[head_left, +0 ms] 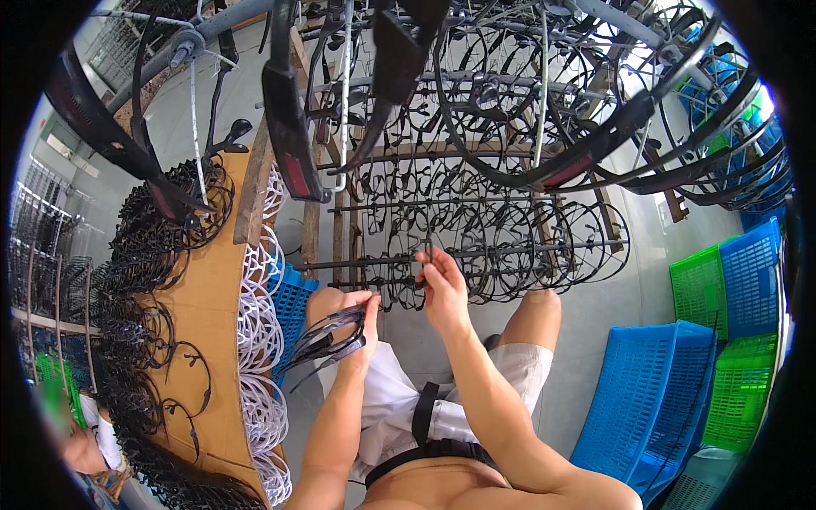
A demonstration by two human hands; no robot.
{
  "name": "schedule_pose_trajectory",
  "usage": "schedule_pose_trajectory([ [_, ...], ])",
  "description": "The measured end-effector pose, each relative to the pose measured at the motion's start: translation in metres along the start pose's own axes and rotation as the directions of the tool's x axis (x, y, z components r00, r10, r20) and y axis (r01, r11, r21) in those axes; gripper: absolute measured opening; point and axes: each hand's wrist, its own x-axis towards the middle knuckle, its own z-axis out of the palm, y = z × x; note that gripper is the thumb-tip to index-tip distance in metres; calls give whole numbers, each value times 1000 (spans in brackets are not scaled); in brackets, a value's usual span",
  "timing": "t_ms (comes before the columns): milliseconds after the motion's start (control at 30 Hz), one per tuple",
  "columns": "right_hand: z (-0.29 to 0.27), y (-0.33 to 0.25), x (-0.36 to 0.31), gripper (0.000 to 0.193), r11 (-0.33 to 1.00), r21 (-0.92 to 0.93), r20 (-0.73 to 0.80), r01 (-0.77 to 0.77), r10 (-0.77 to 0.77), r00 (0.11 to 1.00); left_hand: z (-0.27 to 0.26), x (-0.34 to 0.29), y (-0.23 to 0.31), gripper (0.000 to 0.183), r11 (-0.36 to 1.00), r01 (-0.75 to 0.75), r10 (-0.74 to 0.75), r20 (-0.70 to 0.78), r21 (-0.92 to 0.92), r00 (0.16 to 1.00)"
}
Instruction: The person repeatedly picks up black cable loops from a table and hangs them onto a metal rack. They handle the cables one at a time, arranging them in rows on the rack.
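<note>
My left hand (368, 321) is closed around a small bundle of black, curved plastic frames (325, 342), held above my left thigh. My right hand (442, 285) is raised in front of me, its thumb and fingers pinched together on a thin dark piece (427, 248). It is right at a dark horizontal bar (493, 252) of a rack, where rows of similar black looped frames (586, 263) hang. Whether the pinched piece is one of those frames or a part of the rack is too small to tell.
Large black curved parts with red patches (297, 161) hang close overhead from metal hooks. To my left, a cardboard sheet (204, 331) carries black frames, with white loops (263, 374) along its edge. Blue crates (620, 399) and green crates (739, 391) stand right. Another person (85, 446) is at lower left.
</note>
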Motion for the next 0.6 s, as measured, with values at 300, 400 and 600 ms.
schedule_pose_trajectory([
  [300, -20, 19, -30, 44, 975, -177, 125, 135, -113, 986, -4, 9, 25, 14, 979, -175, 165, 95, 104, 982],
  [400, -23, 22, -34, 43, 970, -192, 72, 150, -139, 988, -2, 6, 28, 14, 994, -34, 23, 112, 105, 993],
  [600, -6, 22, -38, 37, 960, -248, -143, 130, -169, 975, -7, 0, 20, 13, 997, -26, 18, 124, 69, 992],
])
